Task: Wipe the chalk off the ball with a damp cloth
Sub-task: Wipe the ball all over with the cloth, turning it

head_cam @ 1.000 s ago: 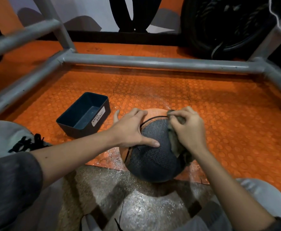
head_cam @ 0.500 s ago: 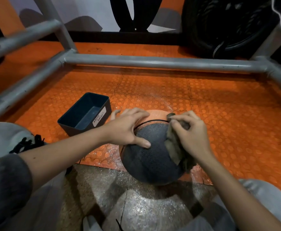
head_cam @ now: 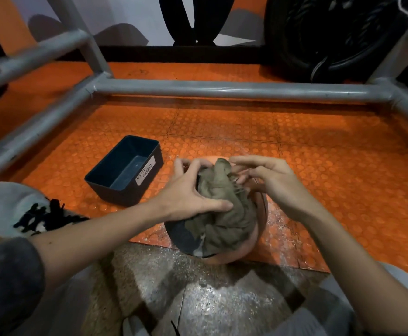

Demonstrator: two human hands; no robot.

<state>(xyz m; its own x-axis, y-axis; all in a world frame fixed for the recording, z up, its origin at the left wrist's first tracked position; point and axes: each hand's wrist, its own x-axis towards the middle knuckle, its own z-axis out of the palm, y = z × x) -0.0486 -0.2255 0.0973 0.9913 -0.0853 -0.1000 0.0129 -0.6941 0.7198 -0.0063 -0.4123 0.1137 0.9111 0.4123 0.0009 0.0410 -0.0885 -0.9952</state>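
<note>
At the far left a pale shoe [head_cam: 16, 209] with black laces is seen. Just right of it, an open dark waste basket [head_cam: 125, 170] is set on the orange studded mat [head_cam: 343, 166], inside a grey tube frame [head_cam: 222, 89].

Next comes the left hand [head_cam: 188, 197]. It is clawed over the olive cloth [head_cam: 222, 214], with the thumb pressed into the folds and the fingers curled over the far side, so the cloth is gripped against the ball [head_cam: 260, 221].

The ball, part dark and part orange, is found on the near edge of the mat where it meets the speckled floor [head_cam: 210, 299], close to the basket but apart from it. Most of its top is covered by the bunched cloth. A pale smear is seen at the lower rim of the dark panel, and whitish dust is scattered on the mat around the ball.

To the right, the right hand [head_cam: 270, 183] is held loose and spread, its fingertips at the cloth's upper edge. Whether they touch it cannot be told.

The step in hand is judged to be wiping, with the cloth being regathered between hands. For the next move, the cloth should be flattened under one palm, the ball steadied with the other hand, and the smeared lower panel turned upward to be reached.
</note>
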